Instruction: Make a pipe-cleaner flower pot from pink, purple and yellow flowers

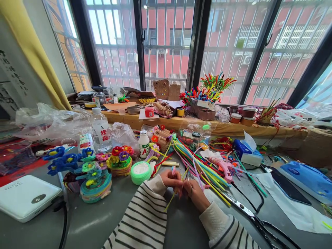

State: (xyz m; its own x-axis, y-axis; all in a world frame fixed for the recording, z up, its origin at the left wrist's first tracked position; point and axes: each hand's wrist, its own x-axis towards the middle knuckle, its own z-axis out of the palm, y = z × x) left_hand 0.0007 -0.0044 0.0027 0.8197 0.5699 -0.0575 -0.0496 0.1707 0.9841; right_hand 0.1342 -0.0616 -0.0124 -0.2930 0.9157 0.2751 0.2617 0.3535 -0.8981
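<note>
Both my hands meet low in the middle of the grey table. My left hand [171, 179] pinches a small pink coil of pipe cleaner [173, 170] at its fingertips. My right hand [193, 192] is closed on a yellow pipe cleaner [171, 199] that trails down and left between the hands. A fan of loose coloured pipe cleaners [199, 162] lies just behind and right of my hands. A green coiled disc [140, 172] sits left of my left hand.
Finished pipe-cleaner flowers [94, 173] stand at left beside a white box [26, 197]. A pink glue gun [225, 168], scissors [246, 211], a tissue pack [247, 152] and bottles [100, 129] crowd the table. A cluttered wooden shelf [181, 121] runs under the window.
</note>
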